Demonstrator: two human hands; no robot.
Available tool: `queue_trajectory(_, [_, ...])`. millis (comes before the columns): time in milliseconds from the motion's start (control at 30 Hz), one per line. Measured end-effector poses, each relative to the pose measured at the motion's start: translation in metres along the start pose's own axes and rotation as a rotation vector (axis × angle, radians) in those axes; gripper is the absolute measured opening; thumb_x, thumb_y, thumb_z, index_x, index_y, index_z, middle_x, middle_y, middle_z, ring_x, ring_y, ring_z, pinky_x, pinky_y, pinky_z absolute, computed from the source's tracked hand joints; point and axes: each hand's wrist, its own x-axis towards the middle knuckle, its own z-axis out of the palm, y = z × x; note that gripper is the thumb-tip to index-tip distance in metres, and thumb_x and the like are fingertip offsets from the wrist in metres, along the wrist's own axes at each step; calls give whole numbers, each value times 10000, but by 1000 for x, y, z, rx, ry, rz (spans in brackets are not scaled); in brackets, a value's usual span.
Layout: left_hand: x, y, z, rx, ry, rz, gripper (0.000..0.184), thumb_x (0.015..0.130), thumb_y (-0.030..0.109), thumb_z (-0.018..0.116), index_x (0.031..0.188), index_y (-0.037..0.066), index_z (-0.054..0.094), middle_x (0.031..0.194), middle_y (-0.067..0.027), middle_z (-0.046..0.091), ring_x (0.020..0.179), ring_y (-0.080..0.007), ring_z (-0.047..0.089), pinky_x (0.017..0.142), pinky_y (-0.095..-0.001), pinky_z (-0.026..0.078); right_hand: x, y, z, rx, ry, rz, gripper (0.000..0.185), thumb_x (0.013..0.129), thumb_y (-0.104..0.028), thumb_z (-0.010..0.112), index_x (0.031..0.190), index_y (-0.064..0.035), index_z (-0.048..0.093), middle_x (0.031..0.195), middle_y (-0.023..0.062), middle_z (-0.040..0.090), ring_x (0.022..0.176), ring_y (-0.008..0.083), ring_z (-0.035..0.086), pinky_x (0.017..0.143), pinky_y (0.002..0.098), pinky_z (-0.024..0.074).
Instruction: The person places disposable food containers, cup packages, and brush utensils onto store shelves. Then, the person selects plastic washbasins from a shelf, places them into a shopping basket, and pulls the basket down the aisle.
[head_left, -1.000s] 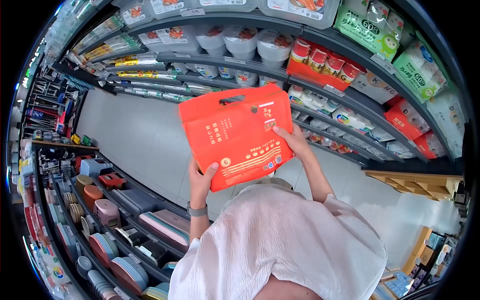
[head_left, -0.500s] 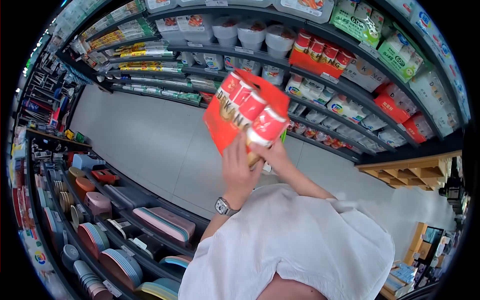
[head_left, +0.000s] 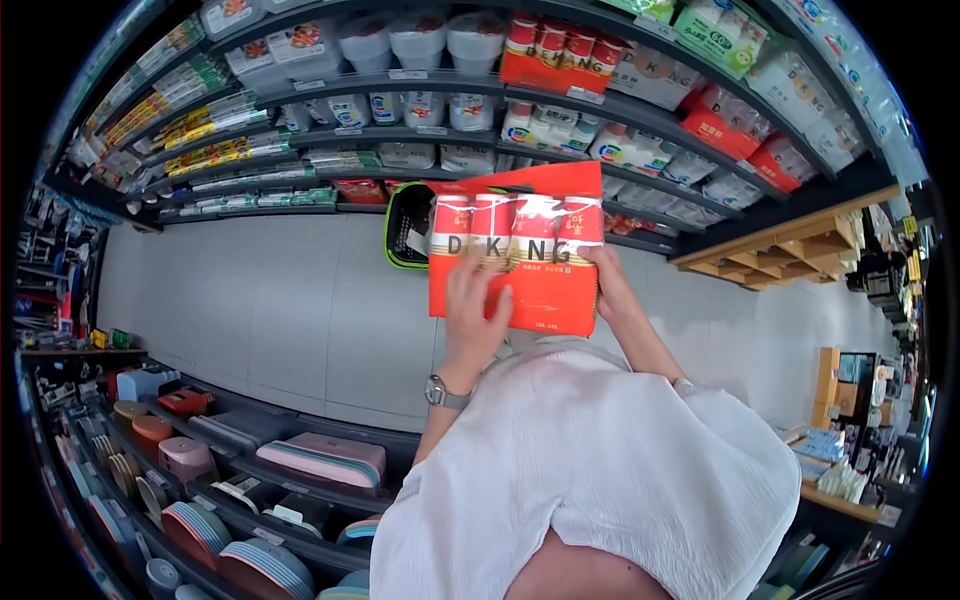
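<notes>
A red pack of paper cups (head_left: 548, 295) printed "DEKANG" is held in front of my chest, its printed front facing me. Through its clear window show red-and-white cups in a row. My right hand (head_left: 617, 292) grips the pack's right edge, thumb on the front. Against the lower left of the front lies my left hand (head_left: 474, 312), its fingers spread and slightly blurred. Partly behind the pack, a black shopping basket with a green rim (head_left: 391, 252) stands on the floor.
Ahead, curved-looking shelves (head_left: 430, 76) carry plastic tubs, cups and a similar red cup pack (head_left: 560, 58). Behind me to the left, a lower shelf holds bowls (head_left: 265, 570) and a pink lidded box (head_left: 325, 455). A wooden cubby rack (head_left: 780, 245) stands at right.
The pack has turned from a tilt to nearly upright, facing me. My right hand has shifted to its right edge, and my left fingers have spread. The basket has come into fuller view.
</notes>
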Motion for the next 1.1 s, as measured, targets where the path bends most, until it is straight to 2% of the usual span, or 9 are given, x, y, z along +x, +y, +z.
queue_trajectory(100, [1, -20, -22, 94, 153, -211, 445, 923, 177, 663, 1306, -6, 528, 1396, -215, 493, 1293, -386, 463, 1060, -452, 411, 7, 10, -26, 206, 91, 52, 401, 872, -176, 646, 1189, 52, 552, 1107, 155, 662, 964, 216, 685, 847, 341, 569])
queue_trajectory(167, [6, -32, -34, 123, 183, -243, 458, 944, 203, 651, 1320, -16, 507, 1380, -222, 504, 1285, -373, 478, 1060, -450, 410, 5, -4, -33, 247, -47, 10, 453, 865, -203, 659, 1225, 37, 526, 1129, 174, 652, 999, 238, 681, 881, 362, 570])
queue_trajectory(267, [8, -51, -40, -270, 106, -480, 457, 986, 259, 611, 1331, -16, 494, 1318, -187, 564, 1252, -297, 526, 1053, -420, 415, 3, -17, -43, 289, -3, 101, 485, 872, -222, 653, 1265, 26, 514, 1151, 180, 648, 1019, 252, 678, 921, 383, 564])
queue_trajectory(333, [8, -62, -35, -959, -192, -854, 479, 1006, 305, 582, 1356, -6, 480, 1274, -140, 607, 1168, -209, 592, 1002, -362, 468, 7, -13, -52, 381, -64, 372, 489, 892, -244, 641, 1284, 19, 514, 1167, 177, 650, 1030, 269, 678, 945, 400, 558])
queue_trajectory(467, [13, -61, 7, -1131, -272, -1021, 515, 995, 319, 601, 1363, -20, 481, 1266, -141, 618, 1063, -176, 651, 885, -298, 546, 6, -6, -67, 356, -33, 407, 546, 897, -323, 671, 1288, 28, 522, 1178, 172, 656, 1045, 264, 681, 933, 389, 564])
queue_trajectory(567, [16, -70, 51, -1176, -332, -1136, 511, 987, 308, 613, 1365, -13, 486, 1258, -134, 624, 1088, -185, 646, 898, -305, 542, -3, -20, -81, 22, 144, 343, 621, 892, -370, 680, 1309, 53, 502, 1192, 195, 655, 1039, 259, 689, 908, 372, 573])
queue_trajectory(867, [85, -40, 175, -1097, -458, -1199, 534, 981, 348, 603, 1371, -1, 496, 1287, -130, 609, 1145, -197, 622, 938, -307, 522, 64, -43, -207, -240, 251, 451, 726, 907, -426, 669, 1366, 86, 438, 1242, 203, 626, 1034, 234, 689, 843, 326, 578])
queue_trajectory(967, [130, -28, 214, -929, -501, -1078, 577, 971, 398, 609, 1358, -14, 494, 1284, -132, 606, 1143, -191, 612, 945, -298, 501, 104, -77, -242, -254, 233, 391, 749, 902, -447, 675, 1369, 88, 437, 1228, 206, 625, 1028, 223, 684, 856, 318, 565])
queue_trajectory(1100, [207, 15, 256, -583, -481, -837, 575, 957, 382, 649, 1353, 0, 481, 1230, -128, 624, 1096, -159, 603, 918, -286, 489, 158, -128, -276, -325, 192, 47, 716, 891, -443, 696, 1383, 14, 449, 1181, 161, 627, 1002, 198, 671, 823, 306, 551])
